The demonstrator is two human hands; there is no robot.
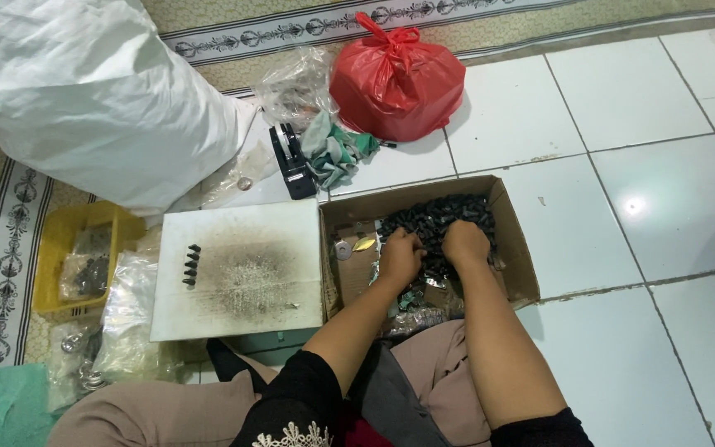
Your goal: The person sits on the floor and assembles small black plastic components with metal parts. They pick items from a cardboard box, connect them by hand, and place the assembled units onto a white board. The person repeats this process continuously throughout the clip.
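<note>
- Open brown cardboard box (513, 248) surrounds the fingers (403, 242), holding small black pieces.
- Knotted red plastic bag (396, 79), rounded, well beyond the fingers.
- Large white sack (84, 99), far left of them.
- Clear plastic bags (126, 310), left, beside a yellow basket (53, 248).

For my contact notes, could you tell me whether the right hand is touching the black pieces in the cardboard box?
Touching: the head view shows the right hand pressed into the black pieces.

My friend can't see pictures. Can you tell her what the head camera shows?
Both hands, left and right, dig into small black parts in a cardboard box on a tiled floor. A smudged white board lies beside it, a red bag behind.
</note>
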